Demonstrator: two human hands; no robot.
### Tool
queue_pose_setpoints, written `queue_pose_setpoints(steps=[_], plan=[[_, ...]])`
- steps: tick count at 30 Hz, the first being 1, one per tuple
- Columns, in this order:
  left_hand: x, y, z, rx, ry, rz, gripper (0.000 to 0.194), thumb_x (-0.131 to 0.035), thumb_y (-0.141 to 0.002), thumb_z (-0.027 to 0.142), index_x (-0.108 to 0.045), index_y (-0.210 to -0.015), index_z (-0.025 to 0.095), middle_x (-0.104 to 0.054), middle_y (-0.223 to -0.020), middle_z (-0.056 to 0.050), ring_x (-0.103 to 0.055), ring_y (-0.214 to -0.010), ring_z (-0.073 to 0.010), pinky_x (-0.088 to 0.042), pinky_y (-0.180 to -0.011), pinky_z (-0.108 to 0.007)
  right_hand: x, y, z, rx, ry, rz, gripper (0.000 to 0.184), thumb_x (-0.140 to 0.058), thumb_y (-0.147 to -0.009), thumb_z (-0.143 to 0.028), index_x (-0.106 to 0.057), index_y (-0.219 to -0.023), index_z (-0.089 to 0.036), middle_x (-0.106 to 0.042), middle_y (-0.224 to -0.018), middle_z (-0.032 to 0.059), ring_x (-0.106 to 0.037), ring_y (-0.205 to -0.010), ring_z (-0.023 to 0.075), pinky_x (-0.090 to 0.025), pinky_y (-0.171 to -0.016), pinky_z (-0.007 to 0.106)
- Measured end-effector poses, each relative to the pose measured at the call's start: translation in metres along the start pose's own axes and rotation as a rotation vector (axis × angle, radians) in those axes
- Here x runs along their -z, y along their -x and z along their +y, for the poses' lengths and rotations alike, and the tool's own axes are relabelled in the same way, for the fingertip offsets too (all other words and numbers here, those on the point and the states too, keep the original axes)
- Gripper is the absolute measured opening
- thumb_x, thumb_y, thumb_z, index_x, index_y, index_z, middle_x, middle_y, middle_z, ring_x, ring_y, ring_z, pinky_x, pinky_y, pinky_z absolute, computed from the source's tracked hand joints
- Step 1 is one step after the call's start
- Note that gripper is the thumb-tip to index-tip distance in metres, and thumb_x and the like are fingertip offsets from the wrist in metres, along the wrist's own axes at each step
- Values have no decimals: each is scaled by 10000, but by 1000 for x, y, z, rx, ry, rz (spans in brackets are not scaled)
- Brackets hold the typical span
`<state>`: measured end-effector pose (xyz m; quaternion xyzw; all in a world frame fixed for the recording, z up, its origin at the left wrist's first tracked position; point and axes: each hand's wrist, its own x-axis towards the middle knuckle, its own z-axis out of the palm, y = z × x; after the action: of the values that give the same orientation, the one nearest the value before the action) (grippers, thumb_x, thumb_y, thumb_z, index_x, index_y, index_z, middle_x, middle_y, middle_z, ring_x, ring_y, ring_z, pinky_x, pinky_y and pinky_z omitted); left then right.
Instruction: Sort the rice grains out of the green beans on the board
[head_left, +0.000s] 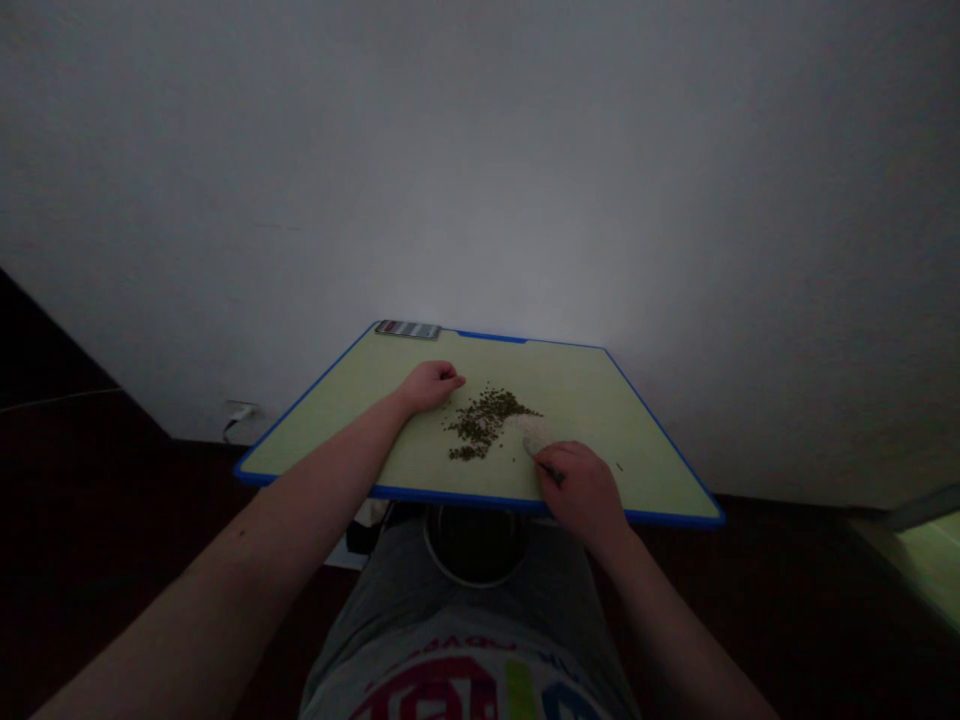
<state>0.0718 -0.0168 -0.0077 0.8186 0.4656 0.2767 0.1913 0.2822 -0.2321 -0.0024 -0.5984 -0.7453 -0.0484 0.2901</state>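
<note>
Right of frame centre, right hand (pixel 585 492) has fingers closed on spoon-like tool (pixel 530 446), seemingly to reach pale grains (pixel 537 424) beside greenish beans (pixel 482 418); left hand (pixel 429 386) curled, hold unclear.

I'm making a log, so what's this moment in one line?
left hand: beside dark grains; right hand: holding small tool by pale grains; phone: far left on table

Past the obstructing grains (pixel 480 420), the board (pixel 574 385) seems open.
</note>
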Motion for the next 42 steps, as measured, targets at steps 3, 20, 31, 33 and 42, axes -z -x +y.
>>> queue_pose_setpoints(steps=[3, 20, 31, 33, 42], plan=[[0, 0, -1, 3, -1, -3, 345, -483, -709, 481, -606, -672, 160, -544, -567, 7, -452, -544, -117, -325, -528, -249, 1, 3, -6, 29, -39, -3, 133, -515, -760, -148, -637, -768, -200, -645, -793, 49, -546, -793, 181, -421, -741, 300], [1, 1, 0, -8, -1, -1, 338, -482, -706, 477, -593, -652, 162, -525, -553, 7, -446, -549, -119, -317, -519, -248, -3, -14, -4, 7, -115, 18, 139, -521, -766, -170, -657, -780, -196, -665, -789, 39, -580, -777, 178, -436, -733, 300], [1, 0, -1, -7, 3, -4, 344, -473, -705, 484, -594, -656, 166, -527, -556, 8, -448, -546, -118, -315, -525, -249, -4, -23, 5, -5, -201, -24, 143, -560, -727, -167, -675, -808, -197, -683, -790, 27, -607, -739, 168, -454, -698, 284], [1, 0, -1, -11, 10, -6, 342, -473, -705, 482, -591, -656, 165, -528, -557, 8, -449, -544, -116, -317, -526, -248, -1, -20, 5, 6, -216, -32, 143, -558, -730, -167, -674, -808, -199, -681, -780, 25, -606, -723, 162, -457, -690, 280], [1, 1, 0, -5, 6, -10, 347, -470, -708, 488, -590, -650, 168, -519, -544, 9, -449, -544, -121, -315, -518, -251, -7, -27, 10, -8, -190, 1, 135, -561, -735, -183, -676, -801, -206, -687, -810, 26, -615, -774, 177, -459, -727, 305]])
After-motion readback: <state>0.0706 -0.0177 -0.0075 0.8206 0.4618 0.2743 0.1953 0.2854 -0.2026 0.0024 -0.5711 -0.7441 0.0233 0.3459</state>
